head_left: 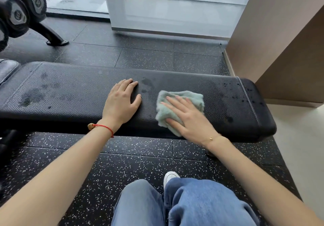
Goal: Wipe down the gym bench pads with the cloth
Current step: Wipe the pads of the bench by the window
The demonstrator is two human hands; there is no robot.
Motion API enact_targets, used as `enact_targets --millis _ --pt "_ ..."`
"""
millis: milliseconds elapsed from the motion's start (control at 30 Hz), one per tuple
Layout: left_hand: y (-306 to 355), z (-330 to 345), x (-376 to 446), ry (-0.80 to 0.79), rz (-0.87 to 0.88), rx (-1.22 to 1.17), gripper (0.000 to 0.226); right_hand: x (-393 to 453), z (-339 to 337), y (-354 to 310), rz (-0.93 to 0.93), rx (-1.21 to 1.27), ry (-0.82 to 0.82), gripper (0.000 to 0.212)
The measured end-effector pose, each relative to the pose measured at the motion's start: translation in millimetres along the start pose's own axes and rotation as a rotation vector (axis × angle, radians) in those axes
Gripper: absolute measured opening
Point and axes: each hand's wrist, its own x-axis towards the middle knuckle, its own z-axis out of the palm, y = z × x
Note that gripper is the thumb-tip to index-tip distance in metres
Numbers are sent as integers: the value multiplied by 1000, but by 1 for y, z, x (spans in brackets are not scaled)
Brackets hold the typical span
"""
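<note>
A long black padded bench pad (73,92) runs across the view, with damp patches at its left part and dark droplets near its right end. A crumpled pale green cloth (182,97) lies on the pad right of centre. My right hand (189,118) presses flat on the cloth, fingers spread, thumb at the pad's near edge. My left hand (122,103) rests flat on the bare pad just left of the cloth, holding nothing. A second, smaller pad (7,69) shows at the far left edge.
Dumbbells on a rack (21,10) stand at the upper left, with a rack foot (56,39) on the speckled rubber floor. A beige wall and cabinet (284,46) close in right of the bench end. My jeans and a white shoe (171,176) are below.
</note>
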Motion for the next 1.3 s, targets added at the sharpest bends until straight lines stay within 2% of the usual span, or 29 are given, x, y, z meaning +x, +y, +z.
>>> enact_targets --millis 100,200,233,300,367,433,533,667,767,900,967,1033,1167,1233,1300 --pt "1 1 0 4 2 4 60 -14 -21 58 223 9 69 67" --pt "1 1 1 6 2 0 61 34 -26 93 470 -70 40 72" --pt "1 0 0 8 2 -4 60 48 -20 88 471 -101 24 67" --pt "1 0 -1 11 6 -4 57 55 -9 64 354 -78 9 61" --pt "1 -1 -1 8 12 1 56 26 -6 35 198 -20 -1 61" --pt "0 -1 -2 5 9 9 53 -15 -11 30 119 24 -3 62" --pt "4 0 -3 0 -2 20 52 -43 -28 70 236 -3 32 67" --pt "8 1 -1 -17 0 42 52 21 -35 108 471 -95 20 72" --pt "7 0 2 -61 -3 74 52 45 -20 78 382 -38 -15 61" --pt "34 -2 3 -41 29 25 48 -34 -21 49 198 56 3 68" --pt "67 1 0 -37 108 -27 47 -76 -32 60 262 43 29 66" --pt "104 9 -5 -67 193 -67 49 -100 -45 90 409 -18 81 70" --pt "163 38 -5 -150 272 -70 52 -73 -57 138 670 -146 79 88" --pt "177 52 -1 -202 235 -31 56 -70 -54 131 680 -139 76 78" --pt "184 62 -1 -211 212 29 59 -100 -50 113 556 -84 114 70"
